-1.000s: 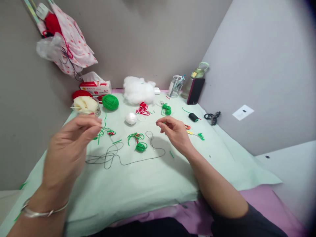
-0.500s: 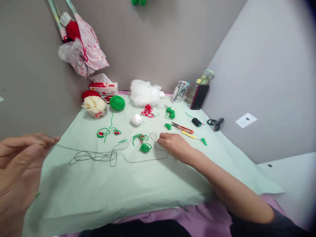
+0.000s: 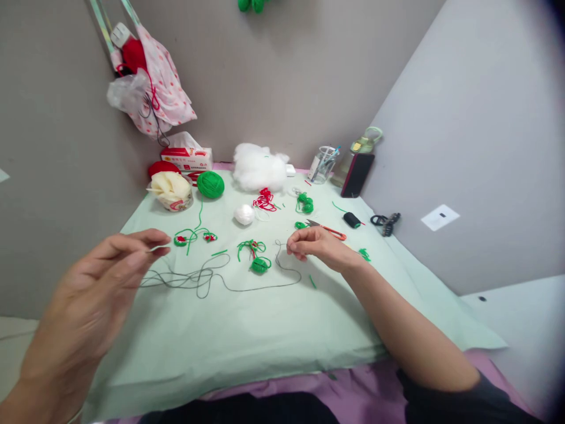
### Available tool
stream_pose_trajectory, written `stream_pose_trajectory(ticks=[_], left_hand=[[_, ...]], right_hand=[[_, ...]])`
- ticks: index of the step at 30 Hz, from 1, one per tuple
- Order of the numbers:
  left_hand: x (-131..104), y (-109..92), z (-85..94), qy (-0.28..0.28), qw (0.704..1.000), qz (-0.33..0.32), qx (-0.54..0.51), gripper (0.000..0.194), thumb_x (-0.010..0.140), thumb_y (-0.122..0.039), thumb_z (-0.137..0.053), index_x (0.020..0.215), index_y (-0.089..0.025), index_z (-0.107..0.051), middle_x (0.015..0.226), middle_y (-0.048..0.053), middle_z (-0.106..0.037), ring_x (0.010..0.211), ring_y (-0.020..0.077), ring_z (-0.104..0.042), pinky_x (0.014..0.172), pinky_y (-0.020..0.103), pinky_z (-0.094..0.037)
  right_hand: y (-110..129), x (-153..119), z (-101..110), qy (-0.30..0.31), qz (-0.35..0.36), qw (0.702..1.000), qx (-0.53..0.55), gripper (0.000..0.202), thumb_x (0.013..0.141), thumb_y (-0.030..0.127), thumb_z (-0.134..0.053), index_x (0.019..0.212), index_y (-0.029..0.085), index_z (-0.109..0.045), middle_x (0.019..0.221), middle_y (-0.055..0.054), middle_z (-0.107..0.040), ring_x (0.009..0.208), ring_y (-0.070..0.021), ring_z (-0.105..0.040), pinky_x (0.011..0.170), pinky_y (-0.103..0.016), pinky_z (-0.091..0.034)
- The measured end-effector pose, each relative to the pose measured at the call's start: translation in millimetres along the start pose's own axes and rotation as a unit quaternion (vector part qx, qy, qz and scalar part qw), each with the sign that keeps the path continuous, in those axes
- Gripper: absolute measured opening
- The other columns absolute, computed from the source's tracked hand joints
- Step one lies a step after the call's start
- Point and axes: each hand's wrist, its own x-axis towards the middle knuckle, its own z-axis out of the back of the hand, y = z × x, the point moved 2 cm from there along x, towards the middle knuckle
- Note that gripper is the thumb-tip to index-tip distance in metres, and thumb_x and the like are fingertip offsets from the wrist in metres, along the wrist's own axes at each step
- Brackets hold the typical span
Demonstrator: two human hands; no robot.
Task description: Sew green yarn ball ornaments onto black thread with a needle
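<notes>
A long dark thread [image 3: 247, 290] lies in loose loops across the cloth. My left hand [image 3: 95, 288], raised over the left side, has thumb and fingers pinched on the thread; whether a needle is there too is too small to tell. My right hand [image 3: 315, 244] is closed in a pinch at the other stretch of thread, just above the cloth. Between the hands lies a green crocheted piece [image 3: 260, 265] with green and red yarn tails. Two small green-and-red pieces [image 3: 209, 237] rest farther left. Scissors [image 3: 331, 231] lie partly behind my right hand.
At the back stand a green yarn ball [image 3: 210, 184], a tub [image 3: 172, 194], a tissue box [image 3: 189, 158], white stuffing [image 3: 259, 166], a glass [image 3: 323, 165] and a phone [image 3: 357, 175] against a bottle. A white yarn ball [image 3: 244, 215] and a black spool [image 3: 352, 219] lie nearer.
My left hand has moved right and inward, letting the stretched thread go slack. My right hand has lifted slightly and turned, and the thread loop beside it has become smaller.
</notes>
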Motion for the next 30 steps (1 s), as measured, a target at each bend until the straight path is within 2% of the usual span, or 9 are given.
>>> stream_pose_trajectory(ticks=[5, 8, 12, 15, 20, 22, 24, 27, 30], left_hand=[[6.2, 1.2, -47.2, 0.166, 0.982, 0.077, -0.046, 0.018, 0.088, -0.037, -0.069, 0.079, -0.022, -0.065, 0.126, 0.007, -0.070, 0.118, 0.0280, -0.063, 0.101, 0.045, -0.049], [10.5, -1.4, -78.8, 0.278, 0.958, 0.068, -0.032, 0.017, 0.090, -0.037, -0.067, 0.080, -0.023, -0.066, 0.131, 0.010, -0.067, 0.118, 0.0283, -0.064, 0.101, 0.046, -0.050], [13.9, -6.5, -110.9, 0.396, 0.916, 0.055, -0.030, 0.015, 0.091, -0.034, -0.064, 0.081, -0.023, -0.067, 0.111, 0.011, -0.074, 0.112, 0.0288, -0.067, 0.091, 0.045, -0.054], [16.3, -6.2, -122.5, 0.450, 0.890, 0.062, -0.039, 0.015, 0.090, -0.034, -0.064, 0.081, -0.023, -0.065, 0.097, 0.007, -0.074, 0.096, 0.0242, -0.070, 0.082, 0.039, -0.056], [22.0, -0.6, -122.2, 0.464, 0.880, 0.076, -0.066, 0.013, 0.090, -0.034, -0.064, 0.084, -0.022, -0.066, 0.095, 0.006, -0.071, 0.094, 0.0217, -0.067, 0.089, 0.040, -0.053], [23.0, 1.0, -119.3, 0.455, 0.884, 0.081, -0.066, 0.015, 0.089, -0.036, -0.064, 0.084, -0.022, -0.066, 0.096, 0.007, -0.071, 0.093, 0.0218, -0.067, 0.089, 0.040, -0.054], [22.9, 1.6, -116.7, 0.444, 0.890, 0.084, -0.062, 0.017, 0.089, -0.036, -0.064, 0.082, -0.021, -0.065, 0.095, 0.007, -0.070, 0.091, 0.0211, -0.066, 0.087, 0.039, -0.053], [22.0, 2.1, -113.9, 0.433, 0.895, 0.086, -0.064, 0.016, 0.090, -0.034, -0.064, 0.081, -0.021, -0.064, 0.091, 0.006, -0.068, 0.090, 0.0202, -0.064, 0.086, 0.037, -0.051], [21.7, 5.7, -110.4, 0.438, 0.891, 0.095, -0.071, 0.015, 0.091, -0.033, -0.063, 0.083, -0.020, -0.063, 0.091, 0.005, -0.066, 0.089, 0.0189, -0.061, 0.086, 0.035, -0.048]], right_hand=[[6.8, -1.0, -14.2, 0.033, -0.054, 0.980, 0.188, 0.020, 0.071, 0.027, -0.081, 0.077, 0.012, -0.069, 0.077, -0.003, -0.071, 0.054, -0.0059, -0.057, 0.049, -0.018, -0.045], [11.0, -1.7, -26.1, 0.067, -0.065, 0.972, 0.217, 0.023, 0.072, 0.029, -0.082, 0.080, 0.013, -0.067, 0.078, -0.005, -0.075, 0.049, -0.0067, -0.060, 0.044, -0.017, -0.045], [17.5, -4.4, -36.2, 0.112, -0.075, 0.970, 0.202, 0.024, 0.077, 0.032, -0.079, 0.083, 0.013, -0.066, 0.074, -0.004, -0.076, 0.044, -0.0069, -0.060, 0.039, -0.015, -0.043], [23.2, -7.1, -37.3, 0.121, -0.066, 0.974, 0.179, 0.022, 0.080, 0.032, -0.077, 0.083, 0.013, -0.066, 0.067, -0.002, -0.074, 0.043, -0.0070, -0.059, 0.038, -0.015, -0.040], [25.7, -10.4, -30.2, 0.092, -0.047, 0.983, 0.154, 0.028, 0.083, 0.040, -0.072, 0.088, 0.014, -0.067, 0.069, -0.003, -0.074, 0.043, -0.0080, -0.057, 0.041, -0.018, -0.040], [22.5, -11.0, -24.9, 0.043, -0.025, 0.995, 0.081, 0.029, 0.089, 0.043, -0.064, 0.092, 0.015, -0.067, 0.073, -0.004, -0.074, 0.047, -0.0097, -0.059, 0.044, -0.021, -0.040], [18.3, -11.9, -18.6, -0.055, 0.026, 0.995, -0.075, 0.024, 0.094, 0.037, -0.057, 0.091, 0.016, -0.067, 0.075, -0.005, -0.072, 0.055, -0.0114, -0.061, 0.050, -0.023, -0.042], [12.2, -16.1, -15.6, -0.161, 0.123, 0.911, -0.359, 0.018, 0.096, 0.022, -0.054, 0.089, 0.017, -0.069, 0.083, -0.006, -0.072, 0.070, -0.0139, -0.062, 0.064, -0.025, -0.043], [3.7, -21.0, -24.1, -0.078, 0.188, 0.824, -0.530, 0.018, 0.099, 0.018, -0.051, 0.096, 0.018, -0.070, 0.090, -0.005, -0.070, 0.074, -0.0141, -0.061, 0.065, -0.026, -0.040]])
